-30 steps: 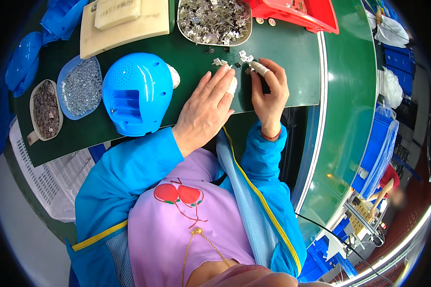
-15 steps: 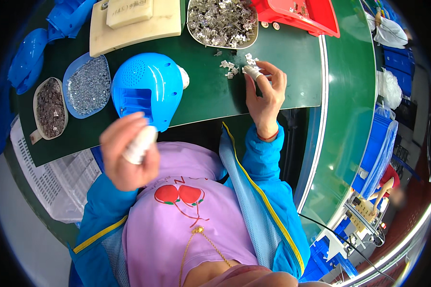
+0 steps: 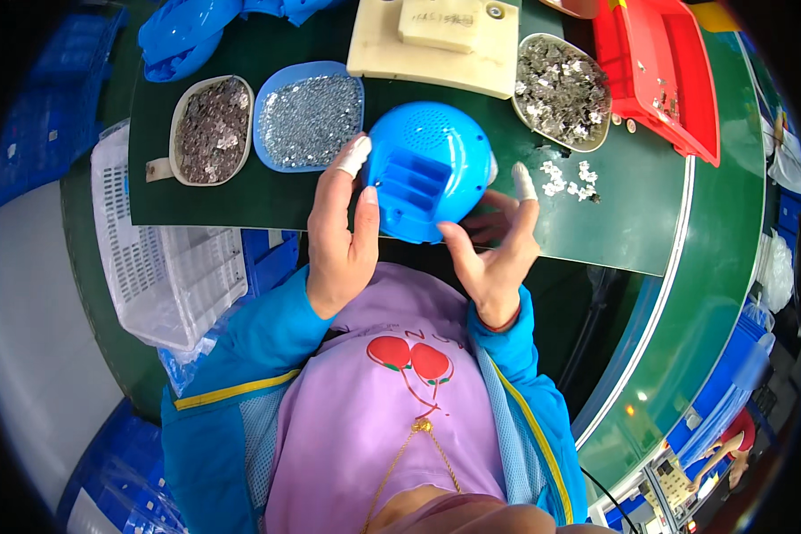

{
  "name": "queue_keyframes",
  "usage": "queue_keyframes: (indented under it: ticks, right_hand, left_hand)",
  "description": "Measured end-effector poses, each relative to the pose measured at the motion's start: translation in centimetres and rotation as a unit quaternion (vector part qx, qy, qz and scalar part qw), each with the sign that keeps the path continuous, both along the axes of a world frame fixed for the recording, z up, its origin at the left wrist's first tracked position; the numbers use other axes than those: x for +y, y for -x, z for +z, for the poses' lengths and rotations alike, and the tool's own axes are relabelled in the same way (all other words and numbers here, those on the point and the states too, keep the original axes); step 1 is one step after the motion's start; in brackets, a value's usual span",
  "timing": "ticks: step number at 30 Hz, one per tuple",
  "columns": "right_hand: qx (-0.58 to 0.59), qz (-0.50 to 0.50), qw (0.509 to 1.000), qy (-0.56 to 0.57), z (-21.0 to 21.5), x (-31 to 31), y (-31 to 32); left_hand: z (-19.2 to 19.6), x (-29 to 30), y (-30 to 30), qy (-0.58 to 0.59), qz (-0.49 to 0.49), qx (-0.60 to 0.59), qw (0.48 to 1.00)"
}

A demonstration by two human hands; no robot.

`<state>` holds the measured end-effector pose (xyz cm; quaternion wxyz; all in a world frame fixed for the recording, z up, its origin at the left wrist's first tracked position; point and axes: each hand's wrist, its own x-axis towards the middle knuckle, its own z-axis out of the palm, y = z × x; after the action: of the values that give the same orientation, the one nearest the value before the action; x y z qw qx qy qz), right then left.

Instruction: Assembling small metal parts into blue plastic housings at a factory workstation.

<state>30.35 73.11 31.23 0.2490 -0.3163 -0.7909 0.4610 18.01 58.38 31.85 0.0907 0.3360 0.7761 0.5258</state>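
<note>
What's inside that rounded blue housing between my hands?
The blue housing shows an open recess with blue ridges across it. Its shell covers the rest of the interior, so whatever lies deeper can't be seen.

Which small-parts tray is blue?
The tray of silvery bits, beside the blue housing; the tray of brown pieces and the tray near the red bin are cream.

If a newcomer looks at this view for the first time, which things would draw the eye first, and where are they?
Most likely the glossy blue housing, near the middle between the left hand and the right hand. The bright red tray at the upper right would probably come next, then the small glinting pieces in the blue dish left of the housing.
</note>
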Motion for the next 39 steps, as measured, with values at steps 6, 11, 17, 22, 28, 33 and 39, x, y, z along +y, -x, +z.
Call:
queue_keyframes:
  ticks: [6,11,17,22,28,33,39]
  right_hand:
    - [-0.003,-0.034,0.999,0.025,1.0,-0.6,1.7]
    - [0.06,-0.007,0.997,0.044,1.3,-0.1,-0.3]
    - [0.089,-0.031,0.995,-0.012,1.1,2.8,-2.5]
    - [-0.04,-0.158,0.968,-0.189,-2.0,6.7,-3.2]
    - [-0.011,-0.114,0.97,-0.215,-3.0,7.1,-3.1]
    - [0.045,-0.092,0.973,-0.205,0.1,6.9,-2.6]
    - [0.175,0.021,0.961,-0.213,4.2,2.9,-0.3]
  left_hand:
    - [0.1,0.1,-0.3,-0.111,-0.015,-0.133,0.985]
    - [2.1,1.1,-0.1,-0.131,-0.026,-0.3,0.945]
    - [2.7,0.1,1.8,-0.144,-0.017,-0.451,0.881]
    - [3.4,1.0,2.2,-0.165,-0.011,-0.458,0.873]
    - [3.8,2.1,0.9,-0.17,0.013,-0.411,0.896]
    - [3.3,3.4,-0.5,-0.195,0.019,-0.412,0.89]
    - [3.1,4.1,-1.6,-0.214,-0.007,-0.28,0.936]
